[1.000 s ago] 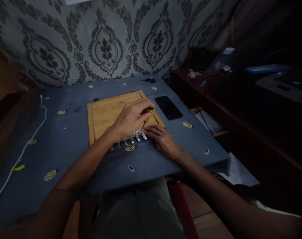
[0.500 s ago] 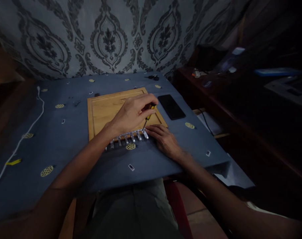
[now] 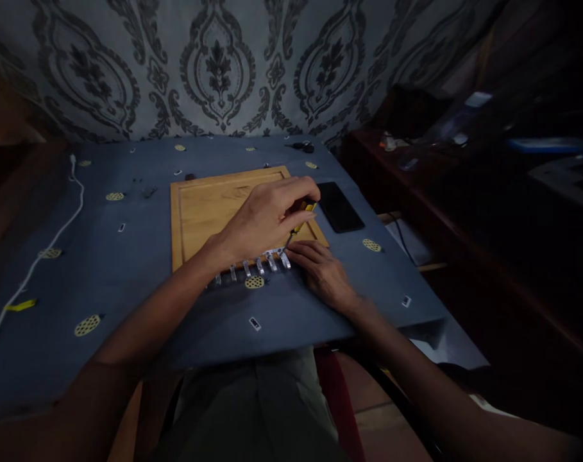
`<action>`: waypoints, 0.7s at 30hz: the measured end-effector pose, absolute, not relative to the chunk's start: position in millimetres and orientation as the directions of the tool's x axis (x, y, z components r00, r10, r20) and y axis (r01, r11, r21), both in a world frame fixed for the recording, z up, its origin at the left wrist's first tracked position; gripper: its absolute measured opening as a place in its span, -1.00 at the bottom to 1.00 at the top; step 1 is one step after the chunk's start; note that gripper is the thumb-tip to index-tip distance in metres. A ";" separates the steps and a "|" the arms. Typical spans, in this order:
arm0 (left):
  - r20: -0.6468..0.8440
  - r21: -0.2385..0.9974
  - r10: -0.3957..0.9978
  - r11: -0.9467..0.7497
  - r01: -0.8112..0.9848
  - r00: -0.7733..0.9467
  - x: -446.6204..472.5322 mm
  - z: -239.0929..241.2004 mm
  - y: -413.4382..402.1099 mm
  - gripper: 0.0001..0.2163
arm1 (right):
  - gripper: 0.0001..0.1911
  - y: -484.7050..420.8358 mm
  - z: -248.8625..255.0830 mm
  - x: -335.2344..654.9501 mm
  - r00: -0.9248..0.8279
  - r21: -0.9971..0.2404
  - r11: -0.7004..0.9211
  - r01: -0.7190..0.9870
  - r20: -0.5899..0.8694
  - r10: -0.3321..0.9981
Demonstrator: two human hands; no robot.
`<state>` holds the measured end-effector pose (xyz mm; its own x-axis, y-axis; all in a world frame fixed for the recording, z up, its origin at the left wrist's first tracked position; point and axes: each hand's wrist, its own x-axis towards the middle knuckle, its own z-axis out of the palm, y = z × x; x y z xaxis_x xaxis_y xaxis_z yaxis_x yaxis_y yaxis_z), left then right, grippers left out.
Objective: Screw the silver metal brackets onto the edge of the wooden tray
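Note:
My left hand (image 3: 267, 218) is closed round a small screwdriver with a yellow and black handle (image 3: 304, 213), its tip pointing down at the right end of a metal strip with several hooks (image 3: 253, 266). The strip lies along the near edge of a wooden board (image 3: 199, 212). My right hand (image 3: 322, 273) rests flat on the blue cloth beside that end, its fingertips pressing next to the last hook.
A black phone (image 3: 339, 206) lies right of the board. Small yellow perforated discs (image 3: 86, 325) and tiny white tags dot the blue cloth (image 3: 103, 256). A white cable (image 3: 55, 231) runs along the left. A dark wooden shelf (image 3: 416, 186) with clutter stands at the right.
Both hands keep their place at the strip's right end. The view has drifted slightly, so everything sits a little further right in the frame.

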<state>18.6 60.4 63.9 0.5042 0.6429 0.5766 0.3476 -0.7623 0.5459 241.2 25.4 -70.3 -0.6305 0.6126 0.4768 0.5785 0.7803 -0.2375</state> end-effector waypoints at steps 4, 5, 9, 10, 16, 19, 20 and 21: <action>0.569 0.545 0.641 -0.763 0.347 0.516 18.7 63.7 59.9 -0.92 | -0.38 25.3 -69.8 241.4 -0.635 -0.255 0.778 0.574 0.462 0.619; 0.569 0.545 0.638 -0.765 0.343 0.518 18.8 63.3 60.1 -0.93 | -0.38 25.3 -69.7 241.5 -0.636 -0.258 0.777 0.574 0.456 0.622; 0.585 0.528 0.617 -0.783 0.330 0.527 20.2 60.8 61.3 -0.94 | -0.38 25.8 -70.4 241.3 -0.627 -0.276 0.766 0.581 0.448 0.637; 0.587 0.523 0.612 -0.786 0.329 0.530 20.7 60.3 61.6 -0.93 | -0.38 26.1 -70.8 241.2 -0.625 -0.278 0.767 0.578 0.453 0.636; 0.565 0.521 0.624 -0.777 0.354 0.539 21.5 61.6 61.3 -0.90 | -0.41 26.3 -72.5 241.4 -0.628 -0.244 0.785 0.570 0.487 0.607; 0.561 0.511 0.622 -0.779 0.362 0.546 21.1 62.2 60.8 -0.90 | -0.43 26.3 -72.8 241.4 -0.629 -0.231 0.785 0.574 0.490 0.604; 0.562 0.506 0.619 -0.782 0.364 0.549 21.1 62.2 60.7 -0.90 | -0.42 26.3 -73.0 241.2 -0.626 -0.233 0.782 0.578 0.487 0.608; 0.564 0.500 0.618 -0.784 0.368 0.548 21.2 62.1 60.6 -0.91 | -0.42 26.3 -73.1 240.9 -0.623 -0.237 0.778 0.582 0.484 0.614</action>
